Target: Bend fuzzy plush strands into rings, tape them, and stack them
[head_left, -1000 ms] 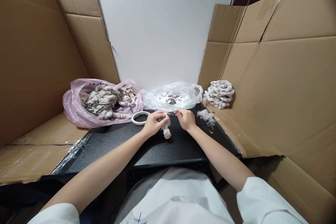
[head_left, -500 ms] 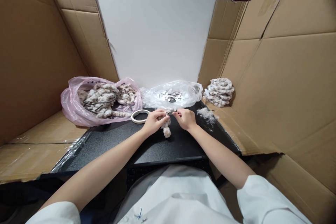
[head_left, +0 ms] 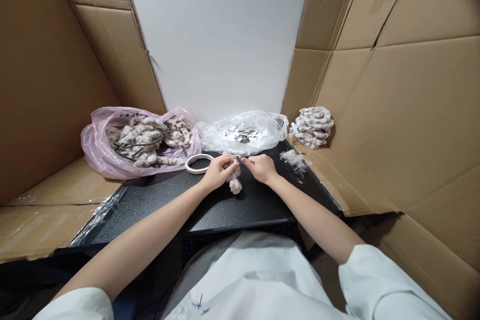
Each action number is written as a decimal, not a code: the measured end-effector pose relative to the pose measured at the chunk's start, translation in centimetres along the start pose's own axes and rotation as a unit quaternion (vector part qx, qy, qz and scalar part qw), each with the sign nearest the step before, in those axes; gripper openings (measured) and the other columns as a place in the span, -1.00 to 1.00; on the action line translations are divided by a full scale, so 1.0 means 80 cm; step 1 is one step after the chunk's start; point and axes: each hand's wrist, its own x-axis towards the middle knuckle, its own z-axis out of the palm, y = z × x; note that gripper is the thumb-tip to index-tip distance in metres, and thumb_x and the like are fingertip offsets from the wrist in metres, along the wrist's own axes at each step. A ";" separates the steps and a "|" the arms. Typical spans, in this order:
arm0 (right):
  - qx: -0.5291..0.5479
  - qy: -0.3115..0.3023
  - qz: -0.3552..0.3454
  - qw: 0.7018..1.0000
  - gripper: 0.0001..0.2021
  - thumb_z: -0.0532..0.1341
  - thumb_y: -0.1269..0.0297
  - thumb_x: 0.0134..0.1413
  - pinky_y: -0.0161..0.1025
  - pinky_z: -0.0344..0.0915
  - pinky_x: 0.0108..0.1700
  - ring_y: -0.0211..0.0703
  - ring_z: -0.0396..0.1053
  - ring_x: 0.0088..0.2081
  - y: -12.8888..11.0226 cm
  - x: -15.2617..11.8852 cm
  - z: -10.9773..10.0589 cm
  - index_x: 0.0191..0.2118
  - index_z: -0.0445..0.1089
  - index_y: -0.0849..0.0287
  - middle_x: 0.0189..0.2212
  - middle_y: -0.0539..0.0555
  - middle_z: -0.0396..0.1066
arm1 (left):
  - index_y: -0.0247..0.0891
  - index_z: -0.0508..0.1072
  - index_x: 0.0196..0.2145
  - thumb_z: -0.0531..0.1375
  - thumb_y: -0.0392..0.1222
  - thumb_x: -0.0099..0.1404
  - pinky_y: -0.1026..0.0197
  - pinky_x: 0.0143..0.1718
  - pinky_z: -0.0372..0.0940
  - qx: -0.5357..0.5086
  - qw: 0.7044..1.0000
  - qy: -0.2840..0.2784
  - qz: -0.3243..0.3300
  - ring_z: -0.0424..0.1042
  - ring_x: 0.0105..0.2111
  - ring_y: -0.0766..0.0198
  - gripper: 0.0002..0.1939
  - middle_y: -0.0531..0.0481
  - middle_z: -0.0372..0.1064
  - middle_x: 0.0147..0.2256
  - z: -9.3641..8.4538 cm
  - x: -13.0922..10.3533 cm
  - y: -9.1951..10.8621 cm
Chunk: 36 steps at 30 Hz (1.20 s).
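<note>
Above the black table top [head_left: 157, 205], my two hands meet. My left hand [head_left: 217, 172] is closed on a fluffy white-and-brown strip [head_left: 235, 186], whose end hangs down between the hands. At the strip's upper end a small grey, metal-looking piece [head_left: 237, 158] shows at the fingertips; its exact kind is too small to tell. My right hand [head_left: 263, 168] is closed too, its thumb and fingers pinched on that piece from the right. A roll of white tape [head_left: 188, 165] lies just beside my left hand.
A pink plastic bag [head_left: 92, 147] at the left holds several fluffy strips and dark cords. Behind my hands lies a clear plastic bag [head_left: 272, 127] with small metal pieces [head_left: 243, 134]. At the right are a coiled fluffy bundle [head_left: 315, 126] and loose fluff [head_left: 294, 160]. Cardboard walls [head_left: 412, 125] enclose both sides.
My right hand has come closer to my left, narrowing the gap at the small grey piece. The fluffy strip still hangs from my left hand. The view has shifted slightly.
</note>
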 end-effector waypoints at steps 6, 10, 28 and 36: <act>0.099 -0.033 0.022 0.994 -0.26 -0.24 -0.32 0.16 -0.32 -0.14 -0.51 -0.32 0.14 -0.60 0.004 0.003 0.007 -0.69 0.21 0.20 -0.70 -0.03 0.16 | -0.29 0.37 -0.50 0.12 -0.04 0.27 0.31 -0.42 0.14 -0.014 1.000 -0.003 -0.014 0.23 -0.47 0.33 -0.71 0.04 0.29 -0.48 0.000 0.000 0.003; 0.088 -0.035 0.029 0.995 -0.30 -0.15 -0.32 0.14 -0.32 -0.16 -0.51 -0.32 0.12 -0.60 0.003 0.002 0.005 -0.70 0.19 0.20 -0.71 -0.03 0.16 | -0.30 0.35 -0.52 0.12 -0.04 0.26 0.32 -0.47 0.10 -0.018 0.999 -0.014 -0.025 0.19 -0.51 0.36 -0.69 0.07 0.24 -0.52 0.001 -0.001 -0.001; 0.101 -0.003 0.044 0.994 -0.32 -0.11 -0.31 0.11 -0.29 -0.19 -0.52 -0.35 0.02 -0.63 -0.001 0.001 0.017 -0.74 0.11 0.20 -0.74 -0.03 0.06 | -0.30 0.32 -0.50 0.11 0.01 0.27 0.34 -0.50 0.08 -0.011 0.998 -0.029 -0.060 0.16 -0.54 0.38 -0.67 0.10 0.20 -0.56 0.003 -0.001 -0.015; 0.107 -0.061 0.049 0.991 -0.37 -0.08 -0.24 0.14 -0.30 -0.17 -0.49 -0.33 0.04 -0.58 0.003 0.001 0.022 -0.69 0.15 0.20 -0.70 -0.05 0.08 | -0.32 0.37 -0.47 0.14 0.04 0.22 0.32 -0.49 0.12 -0.031 0.993 -0.063 -0.092 0.23 -0.51 0.35 -0.67 0.05 0.28 -0.52 0.007 -0.004 -0.020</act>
